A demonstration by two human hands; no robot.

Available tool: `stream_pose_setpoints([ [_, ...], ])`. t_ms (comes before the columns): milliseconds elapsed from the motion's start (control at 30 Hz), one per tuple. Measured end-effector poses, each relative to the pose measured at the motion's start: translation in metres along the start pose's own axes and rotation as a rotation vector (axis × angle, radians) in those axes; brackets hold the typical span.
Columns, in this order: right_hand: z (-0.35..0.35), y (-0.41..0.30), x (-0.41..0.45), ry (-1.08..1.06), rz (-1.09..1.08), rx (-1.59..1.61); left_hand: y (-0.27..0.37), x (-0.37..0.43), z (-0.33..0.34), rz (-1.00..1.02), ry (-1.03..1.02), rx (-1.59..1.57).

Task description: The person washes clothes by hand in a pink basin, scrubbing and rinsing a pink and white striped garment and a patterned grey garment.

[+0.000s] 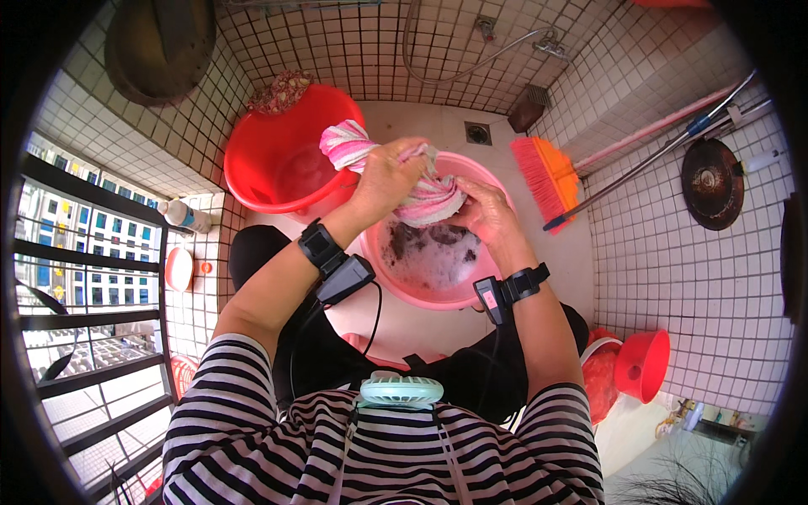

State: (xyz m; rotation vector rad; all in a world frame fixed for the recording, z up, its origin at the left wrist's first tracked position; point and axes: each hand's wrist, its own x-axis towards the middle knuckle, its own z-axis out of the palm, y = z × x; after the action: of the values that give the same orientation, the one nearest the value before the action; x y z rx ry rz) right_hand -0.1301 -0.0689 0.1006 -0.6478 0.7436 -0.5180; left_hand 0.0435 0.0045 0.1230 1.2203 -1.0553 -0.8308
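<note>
A pink-and-white striped cloth (pixel 429 201), bunched and twisted, is held over a pink plastic basin (pixel 435 302). My left hand (pixel 391 173) is closed around its middle, with one end sticking out to the upper left. On the right, my right hand (pixel 489 208) grips the lower bundle of the same cloth. Beneath both hands, the basin holds sudsy water (pixel 429 259) with dark material in it. Up and to the left stands a large red plastic tub (pixel 252 151), with a patterned cloth (pixel 281 91) over its rim.
A floor drain (pixel 478 133) lies beyond the basin. An orange broom (pixel 549 180) and a metal pole (pixel 631 173) lean at the right. A red container (pixel 642 366) is at the lower right. On the left ledge are a white bottle (pixel 186 216) and a dish (pixel 179 269).
</note>
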Motion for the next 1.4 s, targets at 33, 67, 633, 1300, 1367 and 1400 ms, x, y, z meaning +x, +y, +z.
stream_pose_setpoints([
  [33, -0.002, 0.0, 0.002, -0.004, -0.002, 0.0, 0.007, 0.002, -0.005, 0.043, 0.075, -0.008],
  [67, -0.008, 0.001, 0.007, -0.017, -0.056, -0.021, 0.016, 0.006, -0.011, -0.018, 0.122, -0.016],
  [633, 0.001, 0.051, 0.081, 0.122, -0.448, -1.184, -0.074, 0.038, -0.123, -0.134, -0.03, 0.873],
  [1300, -0.054, 0.02, 0.061, 0.499, -0.09, -1.53, -0.042, 0.042, -0.099, 0.274, -0.08, 1.031],
  [1367, -0.066, 0.037, 0.063, 0.381, -0.183, -1.726, -0.048, 0.05, -0.1, 0.504, -0.143, 0.993],
  [1400, -0.051, 0.055, 0.079, 0.277, -0.247, -1.729, -0.05, 0.04, -0.121, 0.468, -0.094, 1.019],
])
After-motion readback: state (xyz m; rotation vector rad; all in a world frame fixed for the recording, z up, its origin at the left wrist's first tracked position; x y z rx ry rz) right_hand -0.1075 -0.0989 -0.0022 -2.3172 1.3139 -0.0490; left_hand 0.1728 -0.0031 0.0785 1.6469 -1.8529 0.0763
